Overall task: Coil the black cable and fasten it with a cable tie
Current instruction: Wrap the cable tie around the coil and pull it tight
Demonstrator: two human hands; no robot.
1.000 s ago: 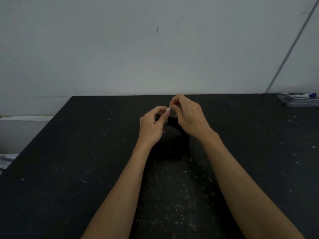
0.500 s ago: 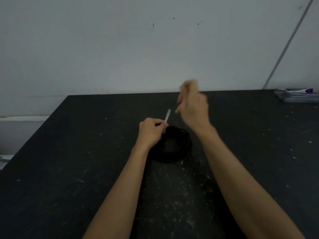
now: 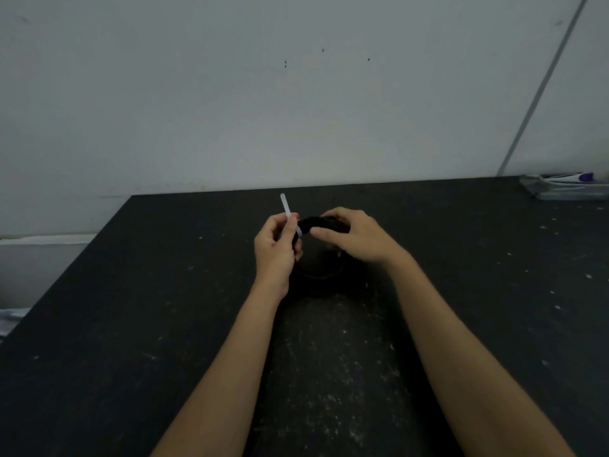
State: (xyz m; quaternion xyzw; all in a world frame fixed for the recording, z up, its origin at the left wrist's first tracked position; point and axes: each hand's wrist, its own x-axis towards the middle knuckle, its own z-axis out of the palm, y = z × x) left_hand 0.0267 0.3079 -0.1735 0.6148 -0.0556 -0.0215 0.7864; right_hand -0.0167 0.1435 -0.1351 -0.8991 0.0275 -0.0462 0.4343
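The coiled black cable [image 3: 318, 275] stands on the black table [image 3: 131, 324], its upper part lifted between my hands and hard to tell from the dark top. A white cable tie [image 3: 287, 209] wraps the coil's top left and its free tail sticks up and away. My left hand [image 3: 276, 249] pinches the tie where it meets the coil. My right hand [image 3: 354, 237] grips the coil's top from the right, fingers curled over it.
A clear plastic packet with a white and purple item [image 3: 566, 186] lies at the table's far right corner. A grey wall stands right behind the table's far edge. The left table edge drops off toward a white ledge [image 3: 46, 239].
My right hand came back down from its raised pull and now grips the coil's top. The tie's tail, drawn out since the earliest frame, now leans up and to the left.
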